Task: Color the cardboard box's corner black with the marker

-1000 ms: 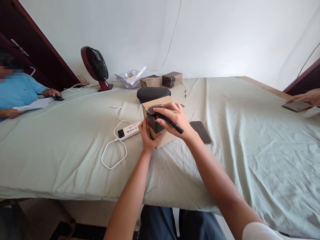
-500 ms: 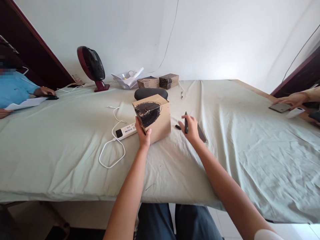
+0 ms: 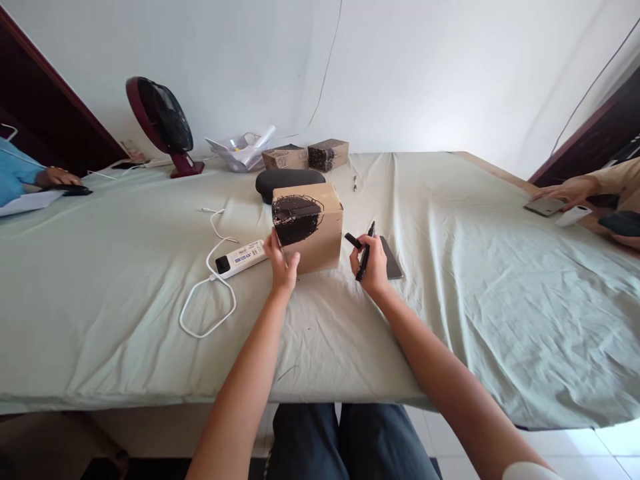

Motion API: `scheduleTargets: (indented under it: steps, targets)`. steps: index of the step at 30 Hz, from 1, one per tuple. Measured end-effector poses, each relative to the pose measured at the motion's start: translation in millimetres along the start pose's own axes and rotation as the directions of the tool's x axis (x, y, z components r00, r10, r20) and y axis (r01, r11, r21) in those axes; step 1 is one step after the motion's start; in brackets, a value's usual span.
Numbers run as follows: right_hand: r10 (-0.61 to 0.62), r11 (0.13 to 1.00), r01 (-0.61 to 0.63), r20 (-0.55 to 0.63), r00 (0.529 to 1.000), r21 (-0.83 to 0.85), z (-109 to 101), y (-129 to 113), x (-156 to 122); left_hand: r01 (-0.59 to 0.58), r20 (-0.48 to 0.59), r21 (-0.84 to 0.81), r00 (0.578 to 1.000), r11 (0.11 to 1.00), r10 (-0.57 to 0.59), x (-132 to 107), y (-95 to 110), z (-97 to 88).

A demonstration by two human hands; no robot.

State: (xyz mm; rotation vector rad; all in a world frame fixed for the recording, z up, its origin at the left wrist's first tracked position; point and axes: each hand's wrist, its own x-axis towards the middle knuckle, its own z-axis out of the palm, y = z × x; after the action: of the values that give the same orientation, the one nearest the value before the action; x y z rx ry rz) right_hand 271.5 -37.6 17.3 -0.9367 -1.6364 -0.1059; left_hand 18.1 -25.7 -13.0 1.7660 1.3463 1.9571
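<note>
My left hand (image 3: 283, 264) grips the lower left corner of a brown cardboard box (image 3: 320, 243), thumb on the front face. A scribbled black marker patch (image 3: 299, 223) spans the box's top and front at that corner. To the right of the box, my right hand (image 3: 374, 263) is closed round a black marker (image 3: 367, 252), its tip pointing up and away. A black marker cap (image 3: 352, 240) is at the fingertips of this hand; whether they grip it I cannot tell. A dark flat phone-like object (image 3: 393, 259) lies partly behind the right hand.
A white power strip (image 3: 243, 259) with a looped white cable (image 3: 207, 333) lies left of the box. Behind it are a black case (image 3: 290, 181), scribbled cardboard boxes (image 3: 327, 155), a plastic basket (image 3: 240, 157) and a fan (image 3: 163, 120). Other people's hands (image 3: 565, 190) are at both sides.
The box has turned and sits more level, its front facing me more. My right hand has moved down and closed further round the marker, and the cap has tilted up beside its fingers.
</note>
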Motion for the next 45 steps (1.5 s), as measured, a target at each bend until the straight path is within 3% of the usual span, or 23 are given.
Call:
scheduleTargets:
  steps: [3,5,7,9,11,13,15,18,22,29,33,37,45]
  targets:
    - [-0.181,0.98,0.185,-0.064,0.981,0.068,0,-16,-1,-0.225,-0.183,0.144,0.951,0.964,0.249,-8,20,-6.2]
    - [-0.264,0.959,0.266,-0.031,0.964,0.102,3,-27,-4,-0.342,-0.132,0.093,0.927,0.935,0.352,-15,33,-8.1]
    - [-0.333,0.934,0.327,0.023,0.943,0.143,6,-37,-9,-0.342,0.025,-0.065,0.939,0.937,0.344,-22,46,-6.5]
    - [-0.383,0.912,0.368,0.054,0.922,0.179,8,-45,-13,-0.201,0.187,-0.167,0.955,0.965,0.232,-27,55,-2.0]
    - [-0.4,0.904,0.383,0.06,0.915,0.191,7,-51,-15,0.0,0.258,-0.204,0.965,0.979,0.054,-29,62,3.1]
    - [-0.411,0.9,0.392,0.068,0.909,0.193,5,-55,-13,0.187,0.218,-0.28,0.968,0.942,-0.127,-27,67,7.1]
    - [-0.438,0.888,0.416,0.089,0.894,0.196,3,-56,-11,0.301,0.131,-0.402,0.954,0.865,-0.271,-23,70,8.8]
    - [-0.501,0.857,0.468,0.136,0.855,0.215,4,-57,-11,0.374,0.058,-0.512,0.913,0.773,-0.404,-16,74,7.6]
    - [-0.54,0.835,0.483,0.228,0.81,0.263,10,-57,-18,0.43,0.063,-0.516,0.881,0.741,-0.469,-12,76,4.5]
    - [-0.553,0.825,0.486,0.236,0.799,0.287,11,-59,-21,0.417,0.121,-0.415,0.906,0.809,-0.405,-15,75,4.2]
    - [-0.54,0.839,0.477,0.296,0.788,0.261,14,-56,-24,0.389,0.244,-0.312,0.915,0.867,-0.323,-18,75,4.3]
    - [-0.507,0.861,0.448,0.335,0.794,0.241,17,-48,-29,0.312,0.337,-0.224,0.914,0.923,-0.227,-20,73,3.1]
    - [-0.462,0.882,0.371,0.375,0.804,0.291,19,-42,-37,0.183,0.402,-0.147,0.909,0.972,-0.11,-21,68,2.7]
